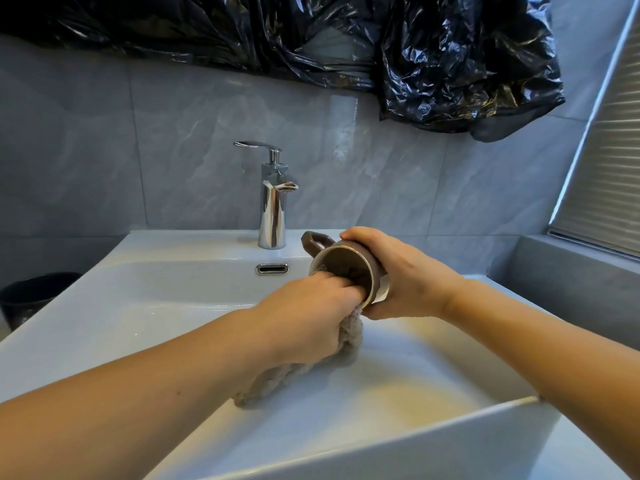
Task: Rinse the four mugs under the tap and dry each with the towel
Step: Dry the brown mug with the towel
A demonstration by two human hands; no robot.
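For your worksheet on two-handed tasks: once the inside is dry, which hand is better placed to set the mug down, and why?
The right hand: it already grips the brown mug around its body. The left hand holds the towel, its fingers inside the mug.

black plastic sheeting (450, 57), dark bin (31, 292), window blind (609, 188)
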